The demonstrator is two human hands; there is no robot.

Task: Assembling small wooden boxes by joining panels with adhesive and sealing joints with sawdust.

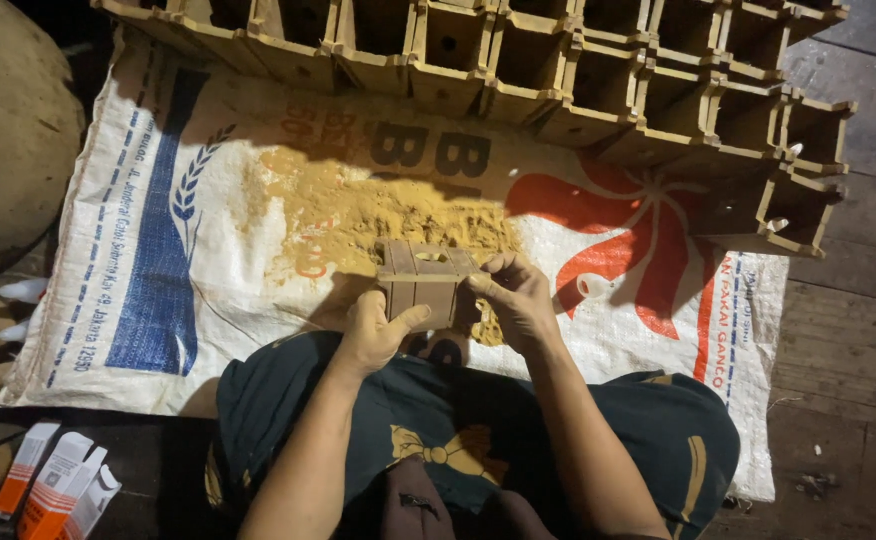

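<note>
Small wooden box (425,283): brown, square, built of thin slats, open top facing up with a pale hollow showing inside. Held at the centre of the view, above the person's lap and over the near edge of the sawdust.

Left hand (373,330): curled against the box's left side at 7 o'clock from it, thumb laid along the lower edge, fingers closed on the wood.

Right hand (516,298): at 3 o'clock from the box, fingers bent and pinching its right upper corner.

Sack (208,230): one, white woven plastic, spread flat, printed with a blue band and a red flower shape.

Sawdust (358,215): one yellow heap on the sack, at 12 o'clock from the box.

Stacked wooden boxes (598,80): same kind, lying in overlapping rows at 12 to 2 o'clock, open mouths dark inside; about fifteen show, exact count uncertain.

Cartons (58,490): three, orange and white, at 8 o'clock on the floor.
</note>
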